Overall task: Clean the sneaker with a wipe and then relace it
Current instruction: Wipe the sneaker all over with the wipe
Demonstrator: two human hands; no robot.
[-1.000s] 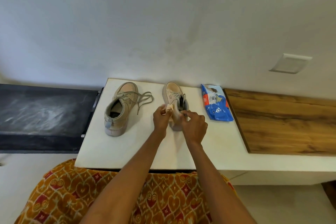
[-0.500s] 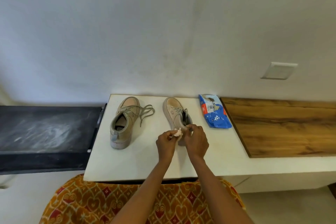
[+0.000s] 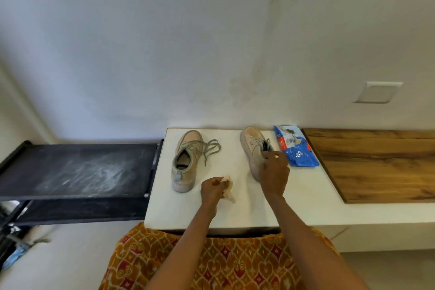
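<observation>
Spanning the middle, the white rectangular surface carries two beige canvas sneakers. One laced sneaker lies near the far left corner. The right hand grips the other sneaker by its collar. The left hand holds a crumpled white wipe between the sneakers.

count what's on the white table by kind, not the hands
sneakers: 2, left sneaker and right sneaker
wipes: 1, wipe held by the left hand
blue wipe packs: 1, pack
total: 4
</observation>
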